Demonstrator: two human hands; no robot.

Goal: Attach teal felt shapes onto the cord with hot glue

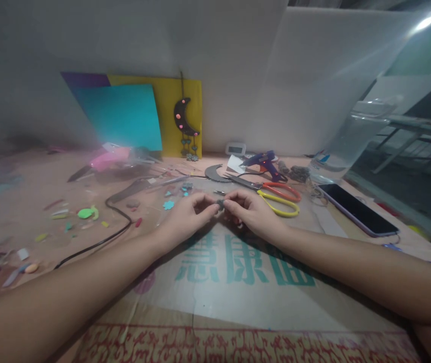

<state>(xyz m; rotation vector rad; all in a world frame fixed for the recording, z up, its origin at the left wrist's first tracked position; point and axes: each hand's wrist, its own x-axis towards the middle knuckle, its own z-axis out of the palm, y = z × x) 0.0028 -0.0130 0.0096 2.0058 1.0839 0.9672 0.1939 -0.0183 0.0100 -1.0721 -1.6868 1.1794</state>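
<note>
My left hand (195, 214) and my right hand (251, 212) meet at the middle of the table, each pinching a small dark grey piece (220, 203) between thumb and fingers. The piece is too small to name. Just beyond my hands lie scissors (276, 193) with one red and one yellow handle. A grey crescent-moon cutout (216, 173) rests behind the fingers. To the left of my left hand is a small turquoise flower shape (168, 205), with more small teal pieces near it.
A purple glue gun (264, 162), a white digital timer (235, 148) and a clear plastic container (336, 146) stand behind. A phone (358, 209) lies right. A decorated moon hanging (185, 118) leans on yellow card. A black cable (113, 237) crosses scattered scraps on the left.
</note>
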